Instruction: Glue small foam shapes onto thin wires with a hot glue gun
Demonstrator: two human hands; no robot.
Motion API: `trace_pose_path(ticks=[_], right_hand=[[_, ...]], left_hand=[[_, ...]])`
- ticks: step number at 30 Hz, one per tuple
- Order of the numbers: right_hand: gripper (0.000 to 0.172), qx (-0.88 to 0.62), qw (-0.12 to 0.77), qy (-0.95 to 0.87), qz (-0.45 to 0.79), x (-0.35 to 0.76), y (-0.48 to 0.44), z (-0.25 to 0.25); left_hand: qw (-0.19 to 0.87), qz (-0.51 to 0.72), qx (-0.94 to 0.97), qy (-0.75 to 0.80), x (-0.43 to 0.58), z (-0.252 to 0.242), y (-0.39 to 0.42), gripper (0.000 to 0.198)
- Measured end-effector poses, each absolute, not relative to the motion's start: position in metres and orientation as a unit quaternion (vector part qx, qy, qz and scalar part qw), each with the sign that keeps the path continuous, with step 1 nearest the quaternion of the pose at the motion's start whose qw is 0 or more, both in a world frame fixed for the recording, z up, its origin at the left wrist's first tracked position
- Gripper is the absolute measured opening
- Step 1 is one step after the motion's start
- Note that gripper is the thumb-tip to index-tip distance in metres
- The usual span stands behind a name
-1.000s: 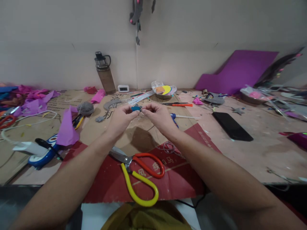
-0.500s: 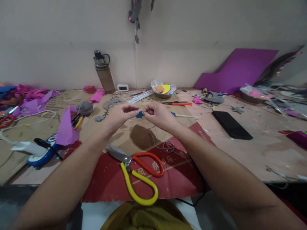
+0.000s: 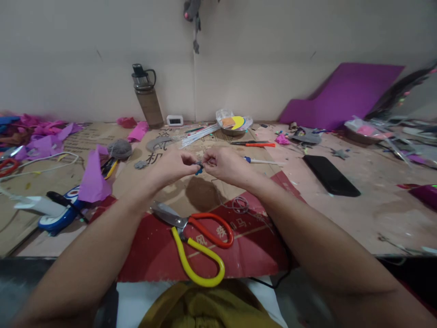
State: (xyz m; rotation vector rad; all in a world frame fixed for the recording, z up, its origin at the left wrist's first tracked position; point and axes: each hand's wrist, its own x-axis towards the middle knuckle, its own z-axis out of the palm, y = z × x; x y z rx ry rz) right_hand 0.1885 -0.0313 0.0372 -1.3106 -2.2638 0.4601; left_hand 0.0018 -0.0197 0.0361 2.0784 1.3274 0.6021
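Note:
Between my fingertips is a small blue piece [image 3: 199,171], too small to name exactly. My left hand [image 3: 174,165] pinches it from the left. Close against it, my right hand [image 3: 225,167] has its thumb and fingers pressed together; what lies inside that pinch is hidden. A thin grey cord [image 3: 241,205] hangs below the right hand and lies in loose loops on the red cardboard [image 3: 252,255]. Nearer to me rest large scissors [image 3: 184,223] with one red and one yellow handle, their blades pointing left.
A bottle [image 3: 148,102] stands by the wall beside a small white clock [image 3: 175,120]. Grey yarn [image 3: 119,149] and purple felt [image 3: 94,177] lie left. On the right are a black phone [image 3: 330,175], a dish [image 3: 235,132] and a purple sheet [image 3: 341,98].
The view has tilted down slightly. The blue piece has turned between my fingers and shows less of its face. Both hands stay close together.

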Motion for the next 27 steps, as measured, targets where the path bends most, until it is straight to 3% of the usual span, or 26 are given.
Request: trace_pose_path(ticks=[14,22,27], right_hand=[[0.008,-0.492,0.264,-0.818,0.14,0.184,-0.03,0.031],[0.003,-0.461,0.374,-0.795,0.124,0.182,-0.029,0.025],[0.013,-0.439,0.39,-0.793,0.161,0.173,-0.035,0.019]], left_hand=[[0.322,0.325,0.725,0.515,0.012,0.021,-0.018,0.018],[0.333,0.432,0.676,0.496,0.007,0.018,-0.013,0.012],[0.302,0.509,0.64,0.491,0.007,0.019,-0.014,0.009]])
